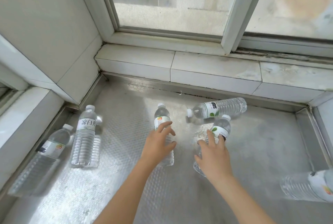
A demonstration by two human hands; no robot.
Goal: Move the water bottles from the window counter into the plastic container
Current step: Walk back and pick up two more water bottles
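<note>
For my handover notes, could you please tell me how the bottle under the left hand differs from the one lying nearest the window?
The bottle under the left hand points its cap away from the person; the bottle nearest the window lies crosswise, cap pointing left. The first carries a small orange mark on its label; the second shows green leaves. The left hand covers the first; nothing touches the second. Both are clear, white-capped and lying down.

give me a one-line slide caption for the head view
Both hands reach for two water bottles, left hand on the middle bottle, right hand on its neighbour, on a metal window counter.
</note>
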